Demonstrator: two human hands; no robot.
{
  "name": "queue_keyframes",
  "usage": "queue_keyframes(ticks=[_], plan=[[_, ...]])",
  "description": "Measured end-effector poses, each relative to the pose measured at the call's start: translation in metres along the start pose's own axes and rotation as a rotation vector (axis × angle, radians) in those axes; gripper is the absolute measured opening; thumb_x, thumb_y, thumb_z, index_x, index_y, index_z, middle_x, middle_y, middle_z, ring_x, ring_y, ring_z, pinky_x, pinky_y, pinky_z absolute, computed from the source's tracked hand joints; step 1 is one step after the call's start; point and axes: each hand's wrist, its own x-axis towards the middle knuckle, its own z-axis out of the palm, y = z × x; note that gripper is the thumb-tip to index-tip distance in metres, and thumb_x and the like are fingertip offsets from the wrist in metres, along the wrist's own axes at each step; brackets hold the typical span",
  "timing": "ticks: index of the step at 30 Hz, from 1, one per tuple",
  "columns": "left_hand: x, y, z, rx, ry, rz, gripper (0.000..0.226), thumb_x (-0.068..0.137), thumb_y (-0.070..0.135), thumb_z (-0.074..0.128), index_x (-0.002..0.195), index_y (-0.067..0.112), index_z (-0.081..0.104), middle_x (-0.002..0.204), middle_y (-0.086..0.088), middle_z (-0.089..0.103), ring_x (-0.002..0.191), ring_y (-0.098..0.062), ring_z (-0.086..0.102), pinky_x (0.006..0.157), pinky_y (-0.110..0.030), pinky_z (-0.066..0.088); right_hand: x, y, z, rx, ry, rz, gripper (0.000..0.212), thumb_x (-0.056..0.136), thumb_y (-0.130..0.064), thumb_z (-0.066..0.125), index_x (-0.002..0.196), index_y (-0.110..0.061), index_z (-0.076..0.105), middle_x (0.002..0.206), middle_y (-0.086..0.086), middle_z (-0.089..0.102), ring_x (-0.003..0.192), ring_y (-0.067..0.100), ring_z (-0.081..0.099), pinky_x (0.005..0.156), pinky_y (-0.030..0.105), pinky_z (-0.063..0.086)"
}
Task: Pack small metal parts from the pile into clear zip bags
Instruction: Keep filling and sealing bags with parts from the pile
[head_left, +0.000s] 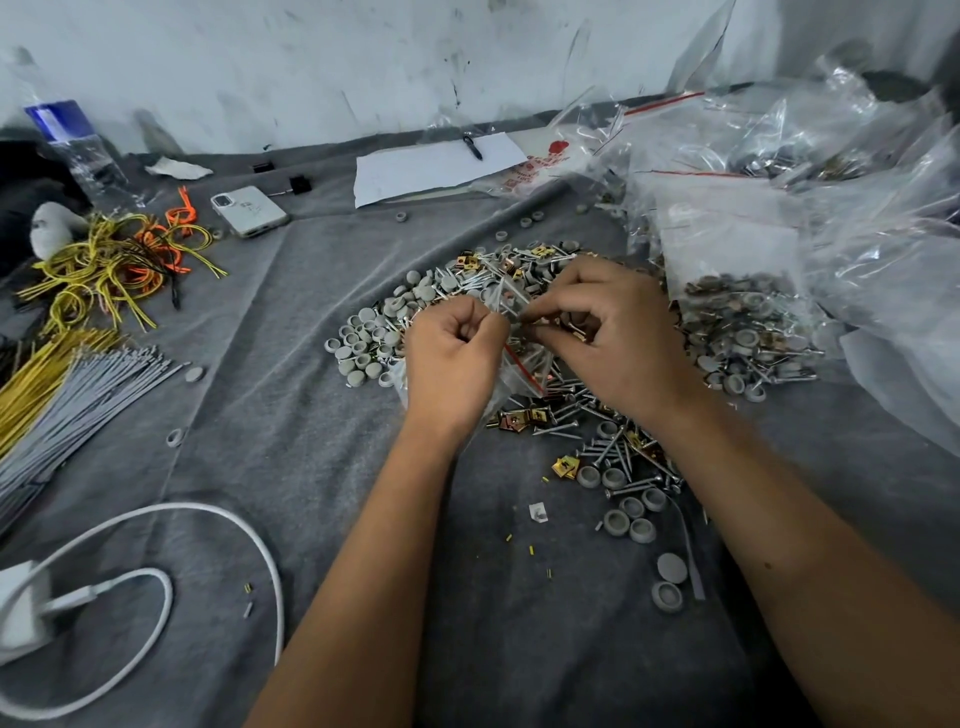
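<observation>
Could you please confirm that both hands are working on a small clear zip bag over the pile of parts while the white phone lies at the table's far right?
Not quite: the white phone lies at the far left, as the head view shows. Both the left hand and the right hand do hold the small clear zip bag over the pile of grey caps, screws and brass clips.

The pile of parts (519, 332) lies mid-surface, with both hands over it holding a small zip bag (519, 322) between them. Filled bags (743, 312) lie to its right, a phone (249, 210) and wire bundles (109, 265) to its left, a paper sheet (431, 169) behind it, and a charger cable (171, 571) lies near left
</observation>
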Motion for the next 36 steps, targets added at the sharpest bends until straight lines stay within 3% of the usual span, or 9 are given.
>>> queue_keyframes(ticks=[3, 9, 13, 16, 20, 23, 32, 36], plan=[[0.0, 0.001, 0.0, -0.003, -0.002, -0.001, 0.028, 0.079, 0.01, 0.057, 0.055, 0.017, 0.044, 0.05, 0.007, 0.036, 0.051, -0.013, 0.03, 0.051, -0.026, 0.027, -0.001, 0.002, 0.003, -0.054, -0.05, 0.009, 0.016, 0.083, -0.015, 0.085, 0.099, -0.014, 0.082, 0.092, 0.005, 0.066, 0.087, 0.019, 0.061, 0.075, 0.039, 0.052], [-0.002, 0.0, 0.0, -0.002, -0.001, -0.001, 0.026, 0.08, 0.009, 0.057, 0.056, 0.01, 0.045, 0.052, 0.0, 0.037, 0.051, -0.015, 0.03, 0.051, -0.027, 0.029, 0.003, 0.015, -0.007, -0.071, 0.054, 0.132, 0.014, 0.085, -0.016, 0.082, 0.099, -0.015, 0.08, 0.091, -0.006, 0.068, 0.077, -0.006, 0.056, 0.072, 0.008, 0.042], [-0.002, -0.001, 0.0, 0.018, 0.006, 0.009, 0.029, 0.08, 0.011, 0.057, 0.057, 0.001, 0.042, 0.052, -0.001, 0.037, 0.051, -0.015, 0.03, 0.05, -0.025, 0.03, 0.0, 0.027, -0.014, -0.166, 0.024, 0.296, 0.007, 0.087, -0.021, 0.081, 0.094, -0.021, 0.08, 0.08, -0.01, 0.07, 0.072, -0.005, 0.061, 0.07, 0.022, 0.053], [-0.002, -0.001, -0.001, 0.015, 0.006, 0.0, 0.03, 0.08, 0.012, 0.057, 0.058, 0.0, 0.041, 0.052, -0.002, 0.037, 0.051, -0.016, 0.031, 0.05, -0.024, 0.032, -0.003, 0.034, -0.018, -0.291, -0.094, 0.383, 0.006, 0.088, -0.028, 0.081, 0.09, -0.024, 0.079, 0.074, -0.01, 0.066, 0.067, 0.001, 0.06, 0.068, 0.023, 0.048], [-0.003, 0.001, -0.001, -0.006, 0.0, -0.014, 0.027, 0.081, 0.011, 0.058, 0.057, 0.007, 0.044, 0.053, -0.003, 0.037, 0.052, -0.017, 0.031, 0.051, -0.026, 0.033, -0.003, 0.035, -0.022, -0.351, -0.191, 0.431, 0.006, 0.09, -0.026, 0.077, 0.093, -0.021, 0.08, 0.089, 0.001, 0.075, 0.077, 0.016, 0.066, 0.075, 0.027, 0.05], [-0.003, 0.003, -0.001, -0.007, 0.002, -0.01, 0.026, 0.08, 0.009, 0.057, 0.057, 0.011, 0.044, 0.052, -0.002, 0.035, 0.052, -0.016, 0.03, 0.05, -0.024, 0.031, -0.001, 0.032, -0.023, -0.341, -0.295, 0.447, 0.006, 0.09, -0.029, 0.078, 0.089, -0.023, 0.077, 0.085, -0.002, 0.073, 0.076, 0.014, 0.066, 0.073, 0.027, 0.05], [-0.002, 0.002, -0.002, -0.004, 0.008, -0.006, 0.026, 0.079, 0.009, 0.056, 0.056, 0.012, 0.045, 0.051, 0.001, 0.036, 0.051, -0.014, 0.03, 0.049, -0.022, 0.031, 0.0, 0.028, -0.024, -0.37, -0.486, 0.446, 0.039, 0.089, -0.06, 0.069, 0.078, -0.022, 0.071, 0.079, -0.003, 0.068, 0.073, 0.013, 0.062, 0.064, 0.03, 0.047], [-0.002, 0.003, -0.001, -0.008, 0.006, -0.01, 0.026, 0.08, 0.009, 0.057, 0.057, 0.008, 0.046, 0.052, -0.001, 0.037, 0.051, -0.016, 0.03, 0.05, -0.022, 0.032, 0.0, 0.027, -0.026, -0.344, -0.502, 0.438, 0.03, 0.083, -0.055, 0.078, 0.079, -0.026, 0.072, 0.08, -0.011, 0.065, 0.076, 0.006, 0.061, 0.063, 0.027, 0.042]])
